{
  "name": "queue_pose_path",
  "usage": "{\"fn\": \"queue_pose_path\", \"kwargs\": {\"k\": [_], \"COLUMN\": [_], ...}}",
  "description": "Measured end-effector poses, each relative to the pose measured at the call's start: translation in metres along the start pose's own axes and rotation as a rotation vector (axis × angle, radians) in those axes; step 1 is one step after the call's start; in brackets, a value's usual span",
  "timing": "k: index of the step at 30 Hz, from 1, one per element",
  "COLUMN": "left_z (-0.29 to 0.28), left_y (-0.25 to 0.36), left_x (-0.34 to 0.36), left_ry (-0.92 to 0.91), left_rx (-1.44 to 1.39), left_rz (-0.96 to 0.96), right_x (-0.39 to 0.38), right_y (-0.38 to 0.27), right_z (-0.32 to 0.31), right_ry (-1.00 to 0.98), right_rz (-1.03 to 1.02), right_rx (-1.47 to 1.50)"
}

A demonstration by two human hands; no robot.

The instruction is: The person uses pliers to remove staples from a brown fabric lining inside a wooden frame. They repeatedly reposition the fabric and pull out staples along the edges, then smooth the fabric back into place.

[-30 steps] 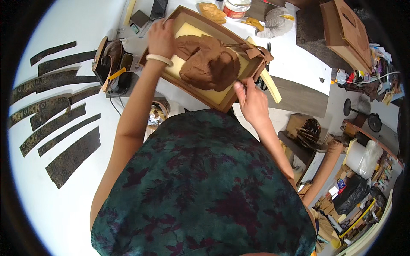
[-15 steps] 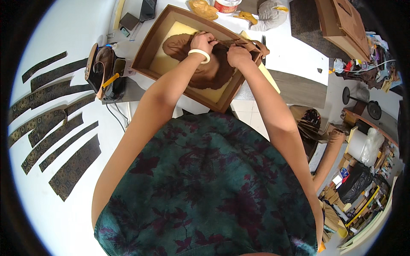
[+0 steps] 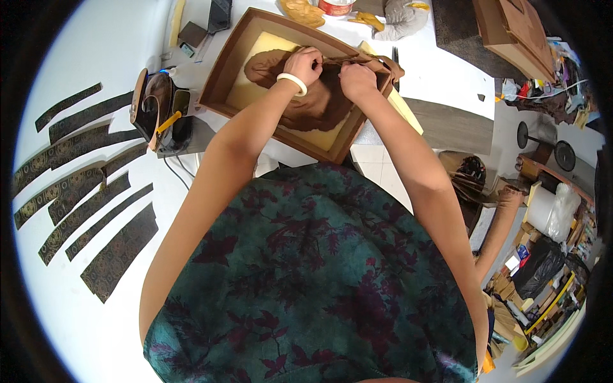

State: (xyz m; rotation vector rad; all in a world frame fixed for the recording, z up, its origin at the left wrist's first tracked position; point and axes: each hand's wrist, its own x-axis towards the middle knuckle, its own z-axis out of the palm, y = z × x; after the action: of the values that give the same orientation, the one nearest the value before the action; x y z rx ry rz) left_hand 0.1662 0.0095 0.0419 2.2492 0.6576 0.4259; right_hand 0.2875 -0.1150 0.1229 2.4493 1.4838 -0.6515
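A brown open box (image 3: 223, 73) stands on the table ahead of me, with a pale yellow foam sheet (image 3: 240, 94) on its floor. Soft brown cloth (image 3: 317, 109) lies crumpled over the foam and bunches up along the far right wall. My left hand (image 3: 304, 65), below a cream bangle, has its fingers curled and pinches the cloth near that wall. To its right, my right hand (image 3: 357, 80) is closed on the gathered cloth by the box's right corner. The fingertips of both hands are partly hidden.
Left of the box are a black machine with a yellow handle (image 3: 168, 121) and several patterned dark strips (image 3: 121, 252). Beyond it lie a mustard-coloured cloth (image 3: 302, 11), a red-and-white tub (image 3: 336, 6) and a grey glove (image 3: 406, 20). A brown carton (image 3: 520, 48) stands at the far right.
My left hand has shifted slightly left along the cloth, its fingers more curled. The right hand stays at the corner. The whole view has moved a little.
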Motion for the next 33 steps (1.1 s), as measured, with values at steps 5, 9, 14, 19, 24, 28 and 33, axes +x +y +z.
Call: {"fn": "queue_pose_path", "kwargs": {"k": [5, 9, 14, 19, 24, 28, 33], "left_z": [-0.001, 0.0, 0.005, 0.009, 0.012, 0.013, 0.015], "left_y": [-0.003, 0.007, -0.007, -0.014, -0.016, -0.015, -0.016], "left_x": [-0.001, 0.002, -0.001, 0.003, 0.004, 0.005, 0.007], "left_ry": [-0.046, -0.063, -0.003, -0.003, 0.002, -0.011, 0.012], "left_rx": [0.094, 0.038, 0.004, -0.031, -0.042, -0.018, -0.025], "left_rz": [0.129, -0.006, 0.017, -0.082, -0.075, -0.092, -0.109], "right_x": [0.011, 0.02, 0.029, 0.017, 0.014, 0.006, 0.019], "right_y": [0.003, 0.003, 0.005, -0.004, -0.008, -0.013, -0.011], "right_z": [0.01, 0.019, 0.033, 0.014, 0.011, 0.001, 0.012], "right_ry": [0.02, -0.034, 0.01, -0.051, -0.007, 0.017, 0.026], "right_rz": [-0.057, 0.022, 0.057, -0.019, -0.007, 0.003, -0.002], "right_rx": [0.003, 0.088, 0.171, 0.133, 0.099, 0.04, 0.105]}}
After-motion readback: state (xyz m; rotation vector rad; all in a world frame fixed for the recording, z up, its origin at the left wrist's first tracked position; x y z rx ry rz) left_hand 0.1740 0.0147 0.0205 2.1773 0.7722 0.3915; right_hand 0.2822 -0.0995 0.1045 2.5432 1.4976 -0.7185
